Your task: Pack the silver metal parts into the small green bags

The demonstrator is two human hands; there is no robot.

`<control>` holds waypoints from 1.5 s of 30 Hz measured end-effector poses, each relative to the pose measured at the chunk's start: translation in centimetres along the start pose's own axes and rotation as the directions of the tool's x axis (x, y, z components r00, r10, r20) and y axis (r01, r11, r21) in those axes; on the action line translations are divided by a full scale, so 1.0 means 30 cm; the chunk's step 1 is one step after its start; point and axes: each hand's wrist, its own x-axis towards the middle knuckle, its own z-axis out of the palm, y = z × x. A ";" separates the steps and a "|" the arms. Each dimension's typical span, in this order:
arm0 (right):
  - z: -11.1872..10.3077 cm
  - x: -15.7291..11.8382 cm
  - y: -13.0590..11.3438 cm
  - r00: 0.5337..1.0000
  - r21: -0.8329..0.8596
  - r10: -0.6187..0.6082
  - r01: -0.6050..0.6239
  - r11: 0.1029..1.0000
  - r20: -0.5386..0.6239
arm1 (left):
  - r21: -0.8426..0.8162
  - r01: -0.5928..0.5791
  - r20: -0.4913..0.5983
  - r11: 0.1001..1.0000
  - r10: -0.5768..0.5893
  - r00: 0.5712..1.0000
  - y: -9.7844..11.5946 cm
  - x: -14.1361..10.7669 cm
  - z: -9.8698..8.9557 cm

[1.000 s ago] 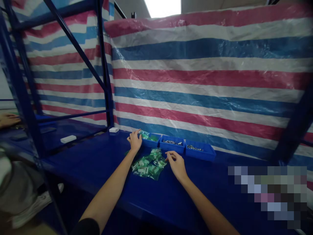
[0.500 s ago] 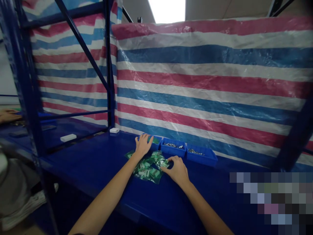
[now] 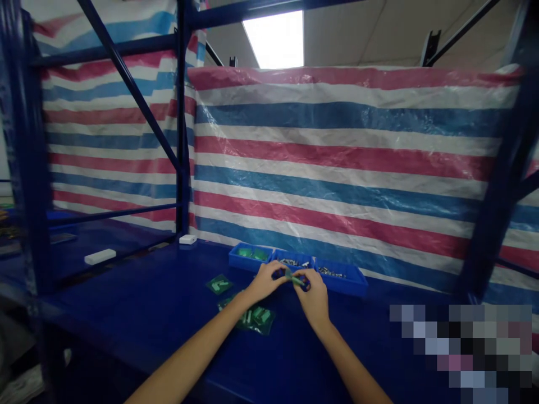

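My left hand and my right hand are close together above the blue table, fingertips pinching a small green plastic bag between them. What the bag holds is too blurred to tell. Below my left forearm lies a pile of green bags with pale pieces inside, partly covered by the arm. A single green bag lies apart, left of my left hand. Just behind the hands stand a blue bin with green contents, a middle blue bin of small metal parts and a right blue bin, also with metal parts.
A white box sits by the rack post, and another white block lies farther left. Blue rack posts and a striped plastic sheet bound the blue table at the back and side.
My left hand has left the left bin and come right to meet my right hand, and both now grip one green bag. The pile looks smaller. The view has tilted up.
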 end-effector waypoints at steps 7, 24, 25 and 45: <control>-0.019 -0.002 -0.032 0.997 -0.045 0.052 -0.054 0.997 -0.055 | 0.091 -0.110 -0.174 0.990 0.125 0.977 0.031 0.000 -0.016; 0.003 -0.031 -0.087 0.959 -0.008 0.229 -0.231 0.973 0.168 | 0.190 0.549 -0.709 0.814 -0.273 0.650 -0.246 0.013 -0.231; 0.004 -0.035 -0.096 0.957 -0.015 0.216 -0.217 0.976 0.194 | 0.216 0.560 -0.694 0.800 -0.278 0.664 -0.261 0.009 -0.229; 0.027 -0.077 -0.097 0.863 -0.106 -0.006 0.069 0.992 0.506 | 0.511 0.336 -0.361 0.791 -0.157 0.919 -0.096 0.021 -0.126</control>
